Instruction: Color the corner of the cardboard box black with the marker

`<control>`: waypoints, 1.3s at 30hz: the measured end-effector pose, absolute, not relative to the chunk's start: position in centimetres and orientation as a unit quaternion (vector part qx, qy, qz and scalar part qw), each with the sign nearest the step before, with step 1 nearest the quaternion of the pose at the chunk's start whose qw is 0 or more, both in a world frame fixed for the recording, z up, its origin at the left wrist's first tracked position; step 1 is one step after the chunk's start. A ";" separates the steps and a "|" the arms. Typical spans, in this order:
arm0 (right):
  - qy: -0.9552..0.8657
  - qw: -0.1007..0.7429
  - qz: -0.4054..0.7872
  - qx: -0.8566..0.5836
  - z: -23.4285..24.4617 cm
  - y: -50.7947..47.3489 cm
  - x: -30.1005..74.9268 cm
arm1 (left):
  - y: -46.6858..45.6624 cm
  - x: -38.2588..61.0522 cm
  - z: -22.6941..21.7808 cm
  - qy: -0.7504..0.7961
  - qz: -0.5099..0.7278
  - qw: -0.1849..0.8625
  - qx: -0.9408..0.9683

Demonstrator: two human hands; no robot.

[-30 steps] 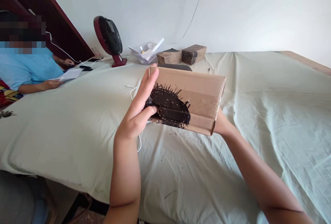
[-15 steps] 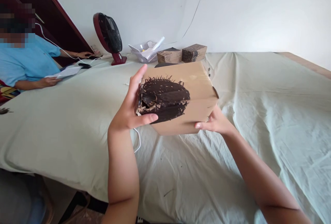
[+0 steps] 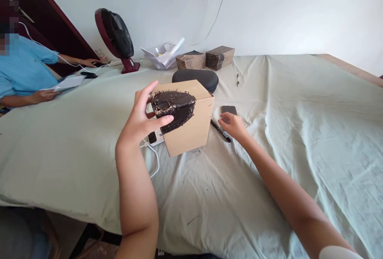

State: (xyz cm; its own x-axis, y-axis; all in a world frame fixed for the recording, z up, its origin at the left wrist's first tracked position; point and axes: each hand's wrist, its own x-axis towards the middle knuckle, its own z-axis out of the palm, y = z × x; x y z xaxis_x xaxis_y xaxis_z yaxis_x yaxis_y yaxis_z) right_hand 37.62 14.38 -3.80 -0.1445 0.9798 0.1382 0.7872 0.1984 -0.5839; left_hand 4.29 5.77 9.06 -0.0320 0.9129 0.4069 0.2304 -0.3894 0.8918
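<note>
My left hand (image 3: 140, 121) grips a brown cardboard box (image 3: 188, 125) by its left side, thumb over a black inked patch on it. The box is held just above the pale green sheet (image 3: 284, 103). My right hand (image 3: 233, 125) is off the box, low over the sheet, fingers slightly curled and empty. It lies beside a black pen (image 3: 220, 130) and just in front of a dark phone (image 3: 229, 110).
A black oval case (image 3: 196, 79) sits behind the box. Two marked cardboard boxes (image 3: 205, 58), a white plastic bag (image 3: 161, 55) and a red fan (image 3: 115, 40) stand at the wall. A white cable and charger (image 3: 154, 141) lie under the box. A person in blue (image 3: 24, 71) sits left.
My right hand let go of the box and dropped to the sheet by the pen. My left hand turned the box and lowered it slightly.
</note>
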 end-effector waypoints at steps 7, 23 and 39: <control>-0.779 0.150 0.129 -0.595 -5.0 13.3 35.8 | 6.5 5.0 8.7 0.478 0.519 0.308 0.638; -0.781 0.078 0.104 -0.611 -4.3 12.6 35.1 | 7.2 5.9 7.8 0.499 0.465 0.288 0.672; -0.731 0.074 0.234 -0.636 -2.5 12.8 36.0 | 7.0 7.3 7.9 0.506 0.415 0.249 0.713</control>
State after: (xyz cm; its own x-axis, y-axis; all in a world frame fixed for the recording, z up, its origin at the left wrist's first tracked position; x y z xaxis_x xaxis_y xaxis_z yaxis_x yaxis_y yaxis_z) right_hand 35.99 12.78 -2.49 -0.1793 0.9653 -0.1897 0.8966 0.0809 -0.4355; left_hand 7.26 7.05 7.86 0.1421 0.9296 0.3400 0.5153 -0.3627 0.7764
